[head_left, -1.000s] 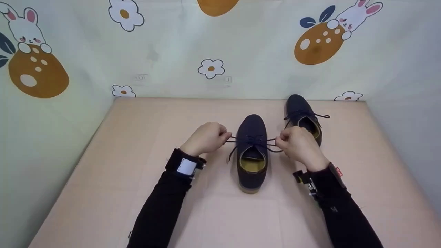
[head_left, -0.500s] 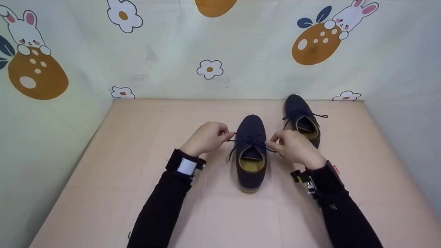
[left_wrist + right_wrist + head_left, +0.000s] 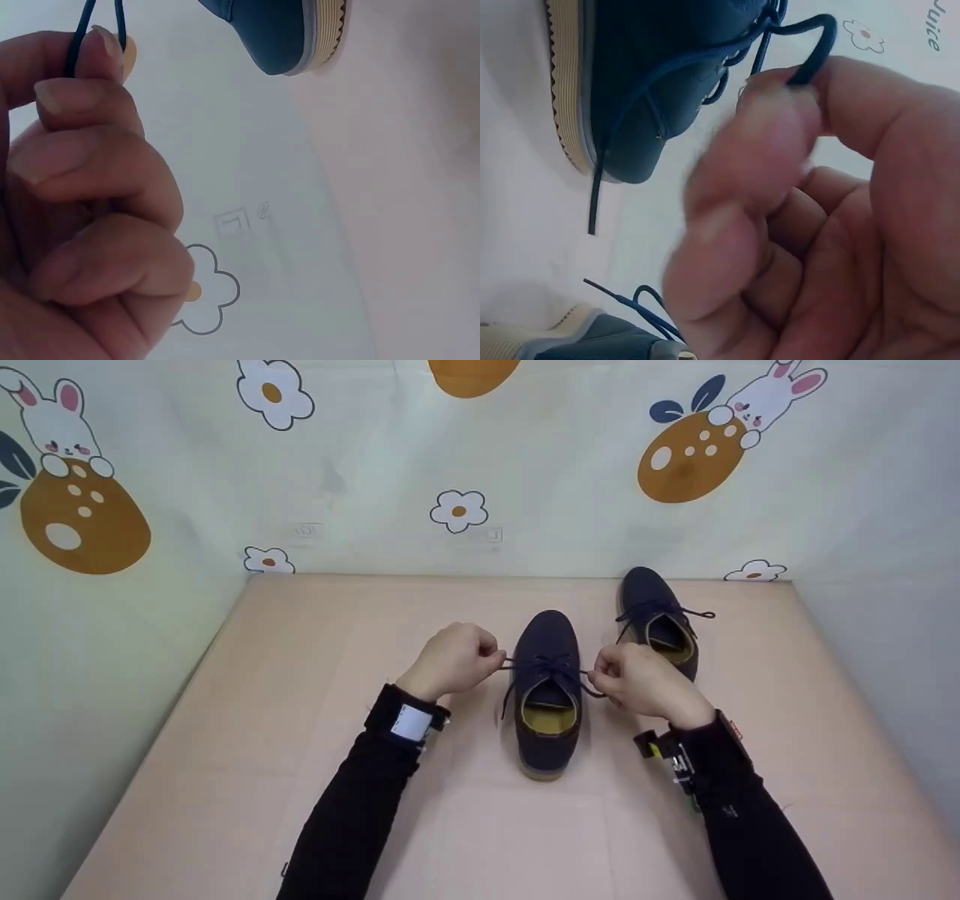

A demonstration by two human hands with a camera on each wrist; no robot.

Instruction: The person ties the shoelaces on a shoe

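Note:
A dark navy lace-up shoe (image 3: 550, 634) with a yellowish insole stands at mid-table, toe pointing away, its laces crossed in a bow (image 3: 553, 664). At its left side my left hand (image 3: 456, 661) pinches a lace loop between thumb and forefinger. Two dark strands of that loop (image 3: 79, 37) show in the left wrist view, other fingers curled below. On the opposite side, my right hand (image 3: 651, 684) pinches another lace loop (image 3: 823, 46) by thumb and fingertip. A loose lace end (image 3: 594, 202) hangs down the shoe's side near that hand. Another lace end (image 3: 507, 701) hangs at the left.
The matching navy shoe (image 3: 643, 585) stands behind my right hand, angled, its laces (image 3: 697, 613) tied and sticking out right. A pale pink tabletop (image 3: 315, 780) lies under everything. Printed sheeting (image 3: 375, 472) with rabbits, flowers and orange shapes walls the back and sides.
My right hand moved in to the shoe's edge, its fingers shifting on the lace, then drew slightly right again. My left hand stays nearly in place on its loop. The shoe has not moved.

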